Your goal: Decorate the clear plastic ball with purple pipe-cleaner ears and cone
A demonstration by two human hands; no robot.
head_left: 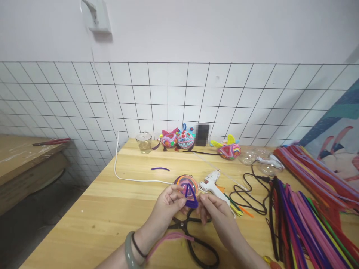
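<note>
Between my hands is a purple pipe cleaner bent into a triangle with its point up. My left hand pinches its left side, while the fingertips of my right hand are closed at its right corner. Just behind it on the table sits a round ornament wrapped in coloured pipe cleaners, partly covered by the triangle and my fingers. Black-handled scissors lie beneath my hands. A pink pipe cleaner lies near my left wrist, crossing the scissors.
A white glue gun with a black cord lies right of the ornament. Bundled pipe cleaners fill the right side. Along the back stand a glass cup, finished ornaments and clear plastic shells. A purple piece lies left.
</note>
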